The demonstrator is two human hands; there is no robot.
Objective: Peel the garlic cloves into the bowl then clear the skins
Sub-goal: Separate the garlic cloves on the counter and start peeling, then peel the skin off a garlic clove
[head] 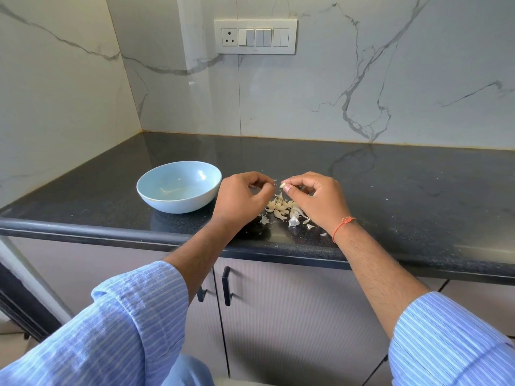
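My right hand pinches a small pale garlic clove between thumb and forefinger, above the dark countertop. My left hand hovers just left of it, its fingertips pinching a thin flake of garlic skin. Below and between my hands lies a pile of garlic cloves and papery skins. A light blue bowl sits to the left of my left hand, with a few pale cloves in its bottom.
The black granite counter ends in a rounded front edge near my forearms. Marble walls close the corner at the back and left. A switch panel hangs on the back wall. Cabinet doors with dark handles sit below.
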